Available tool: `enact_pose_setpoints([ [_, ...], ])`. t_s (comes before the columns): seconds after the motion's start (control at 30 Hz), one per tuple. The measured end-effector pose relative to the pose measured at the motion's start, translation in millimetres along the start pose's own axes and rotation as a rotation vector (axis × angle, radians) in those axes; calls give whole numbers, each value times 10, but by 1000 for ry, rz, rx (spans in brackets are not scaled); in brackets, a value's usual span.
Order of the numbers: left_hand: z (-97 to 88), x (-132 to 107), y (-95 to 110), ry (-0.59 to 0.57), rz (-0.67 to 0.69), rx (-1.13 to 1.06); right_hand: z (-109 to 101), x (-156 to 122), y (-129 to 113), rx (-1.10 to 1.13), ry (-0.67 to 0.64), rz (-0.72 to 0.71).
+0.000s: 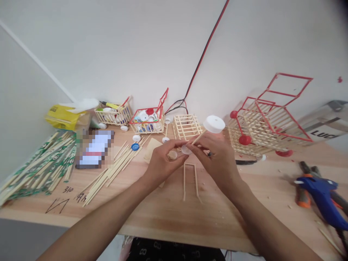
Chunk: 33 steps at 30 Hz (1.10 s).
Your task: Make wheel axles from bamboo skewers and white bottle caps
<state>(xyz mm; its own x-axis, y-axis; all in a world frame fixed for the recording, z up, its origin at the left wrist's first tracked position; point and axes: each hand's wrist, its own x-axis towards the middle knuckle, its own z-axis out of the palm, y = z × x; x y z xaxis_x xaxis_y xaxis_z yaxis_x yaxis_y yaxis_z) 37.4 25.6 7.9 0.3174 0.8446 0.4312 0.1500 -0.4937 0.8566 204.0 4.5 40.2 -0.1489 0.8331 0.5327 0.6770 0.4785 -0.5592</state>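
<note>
1. Your right hand pinched a stick, white cap at its two-o'clock end.
2. Your left hand closed fingertips on the translucent cap opposite.
3. At your hands' six o'clock lay a wooden frame.

We see that the white bottle cap is of smooth plastic and the stick of matt wood. The glue gun looks plastic, the tabletop smooth wood.
</note>
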Motion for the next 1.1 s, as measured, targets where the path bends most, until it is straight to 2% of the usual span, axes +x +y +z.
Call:
enact_pose_setpoints([
  [0.2, 13, -5, 22, 39, 44, 165, 14, 3, 17, 55, -21, 20],
  [0.4, 18, -9, 35, 51, 63, 275, 8, 17, -17, 61, 25, 50],
  [0.7, 58, -42, -54, 14, 233, 472, -16, 28, -32, -74, -9, -20],
  [0.87, 60, -50, -77, 14, 204, 492, 1, 7, -4, -106, -24, -36],
  [1.1, 89, -73, -62, -49, 175, 488, -48, -50, 9, -150, -32, -28],
])
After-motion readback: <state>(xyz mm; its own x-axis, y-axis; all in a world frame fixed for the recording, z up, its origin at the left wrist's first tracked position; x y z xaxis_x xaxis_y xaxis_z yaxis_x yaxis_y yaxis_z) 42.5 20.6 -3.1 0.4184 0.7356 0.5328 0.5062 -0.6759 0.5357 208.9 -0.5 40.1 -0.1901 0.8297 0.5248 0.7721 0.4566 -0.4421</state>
